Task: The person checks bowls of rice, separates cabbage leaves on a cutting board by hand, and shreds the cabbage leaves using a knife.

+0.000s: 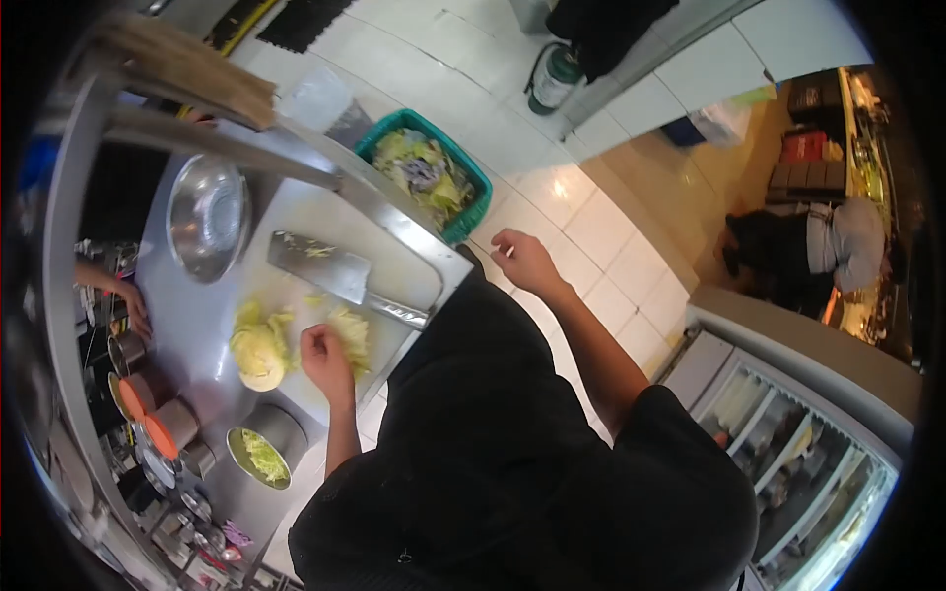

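Note:
My left hand [328, 357] is over the white cutting board [281, 236], its fingers curled in. Whether anything is inside them is hidden. Just left of it sits a partly cut head of pale green cabbage [261, 360], and cut cabbage leaves [352, 335] lie on its other side. A wide cleaver [320, 266] rests flat on the board, its metal handle pointing toward my body, with bits of cabbage on the blade. Off the board, my right hand [524, 262] hangs over the floor near the green basket, fingers loosely bent and apart, nothing visible in them.
A green basket [476, 187] of leaf scraps stands beyond the counter. On the steel counter are a large metal bowl [207, 217] and a pot [281, 428] with shredded cabbage. A metal rail [217, 143] crosses above. Another person's hand [133, 305] is at the far side.

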Available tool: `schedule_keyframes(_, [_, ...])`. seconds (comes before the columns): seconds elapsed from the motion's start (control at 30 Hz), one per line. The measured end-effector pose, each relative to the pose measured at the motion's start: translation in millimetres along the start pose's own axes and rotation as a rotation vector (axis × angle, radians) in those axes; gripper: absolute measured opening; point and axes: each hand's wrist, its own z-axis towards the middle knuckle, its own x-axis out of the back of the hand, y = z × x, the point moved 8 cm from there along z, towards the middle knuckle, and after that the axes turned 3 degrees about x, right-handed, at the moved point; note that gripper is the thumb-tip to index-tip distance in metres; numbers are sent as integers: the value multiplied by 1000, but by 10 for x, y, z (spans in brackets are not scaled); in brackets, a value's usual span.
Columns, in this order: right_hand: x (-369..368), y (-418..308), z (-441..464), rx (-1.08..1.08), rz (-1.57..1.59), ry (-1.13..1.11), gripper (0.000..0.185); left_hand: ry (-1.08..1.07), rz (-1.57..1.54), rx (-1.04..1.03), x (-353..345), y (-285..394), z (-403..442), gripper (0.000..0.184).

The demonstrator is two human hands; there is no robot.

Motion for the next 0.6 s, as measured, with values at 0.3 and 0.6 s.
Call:
schedule_keyframes(0.3, [-538, 2444, -1630, -956, 379, -162, 27, 227, 421, -84, -169, 212, -139, 13])
schedule_keyframes(0.6, [-1344, 2659, -3662, -1390, 588, -453, 24, 162, 562, -154, -154, 172, -124, 16])
